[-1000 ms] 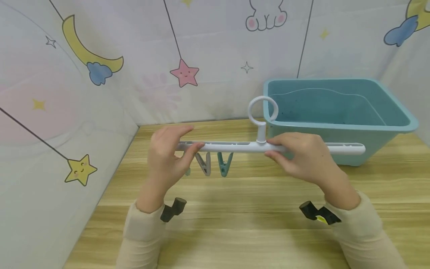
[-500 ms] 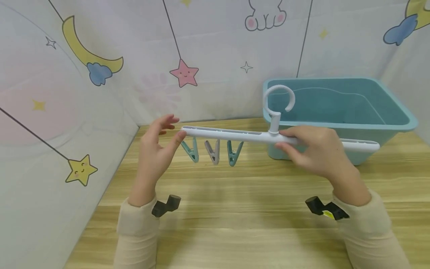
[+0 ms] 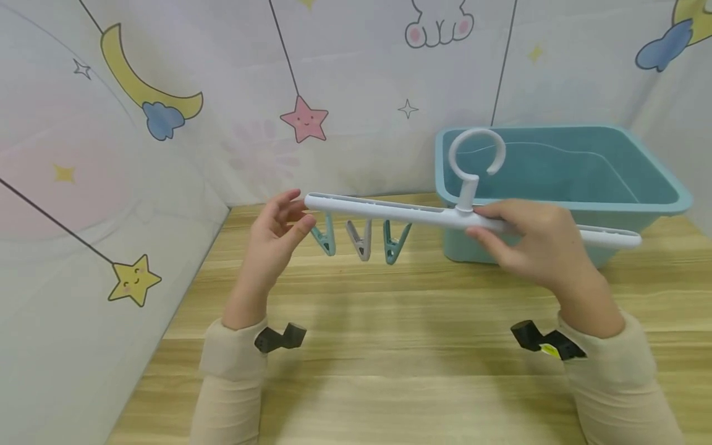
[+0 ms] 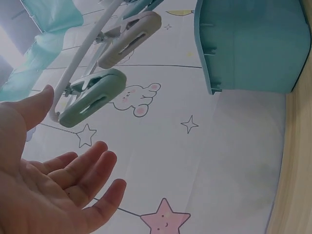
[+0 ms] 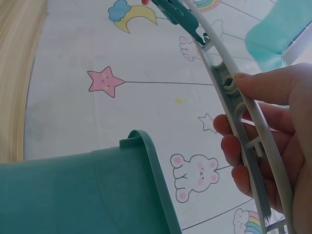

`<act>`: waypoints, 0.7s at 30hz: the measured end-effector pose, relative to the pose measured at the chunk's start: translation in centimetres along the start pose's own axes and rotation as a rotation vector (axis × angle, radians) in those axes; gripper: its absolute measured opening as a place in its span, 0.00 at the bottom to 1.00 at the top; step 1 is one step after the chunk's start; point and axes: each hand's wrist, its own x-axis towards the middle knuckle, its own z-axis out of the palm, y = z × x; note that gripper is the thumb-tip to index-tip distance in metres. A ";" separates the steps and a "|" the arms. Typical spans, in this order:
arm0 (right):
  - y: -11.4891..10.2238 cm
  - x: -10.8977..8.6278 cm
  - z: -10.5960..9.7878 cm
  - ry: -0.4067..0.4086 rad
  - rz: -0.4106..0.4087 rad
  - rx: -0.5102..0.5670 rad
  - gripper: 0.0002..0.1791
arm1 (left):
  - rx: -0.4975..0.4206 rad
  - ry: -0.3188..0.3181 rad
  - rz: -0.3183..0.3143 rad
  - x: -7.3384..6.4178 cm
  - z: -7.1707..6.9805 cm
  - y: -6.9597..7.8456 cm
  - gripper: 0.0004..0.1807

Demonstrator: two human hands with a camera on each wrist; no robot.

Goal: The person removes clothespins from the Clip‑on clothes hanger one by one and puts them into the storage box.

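Observation:
My right hand [image 3: 539, 244] grips a white plastic clip hanger [image 3: 384, 210] just right of its round hook [image 3: 456, 162]. Held above the table, the bar tilts slightly, its left end higher. From its left half hang a light green clip [image 3: 327, 240], a grey clip [image 3: 361, 241] and a teal clip [image 3: 394, 248]. Beside the left end is my left hand [image 3: 272, 238], fingers loose and thumb by the light green clip. In the left wrist view that thumb lies right at the hanger's end. The right wrist view shows thumb and fingers around the slotted bar [image 5: 248, 131].
A teal plastic tub [image 3: 556, 207] stands at the back right, behind the hanger's right half. The wood-grain table [image 3: 389, 371] meets a white printed cloth [image 3: 356, 154] at the back and left. Black cameras sit on both wrists.
My left hand has let go of the hanger's left end. The hanger has shifted right and up in my right hand, its left end rising, and the light green clip has come into view.

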 end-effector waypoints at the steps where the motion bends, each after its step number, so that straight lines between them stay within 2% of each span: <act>1: 0.0 0.0 -0.1 -0.005 0.004 0.002 0.34 | -0.031 -0.009 -0.008 0.0 0.2 -0.1 0.28; 6: -0.1 0.1 -0.5 -0.041 0.026 0.001 0.35 | -0.177 -0.057 -0.009 0.1 0.9 -0.6 0.26; 13: -0.1 0.0 -0.6 -0.055 0.030 -0.013 0.36 | -0.355 -0.144 0.039 -0.2 1.8 -1.0 0.24; 16: -0.1 0.0 -0.6 -0.055 0.030 -0.012 0.35 | -0.439 -0.191 0.049 -0.2 2.1 -1.1 0.23; 21: 0.0 0.0 -0.6 -0.051 0.034 -0.009 0.35 | -0.605 -0.303 0.050 -0.1 2.3 -1.4 0.15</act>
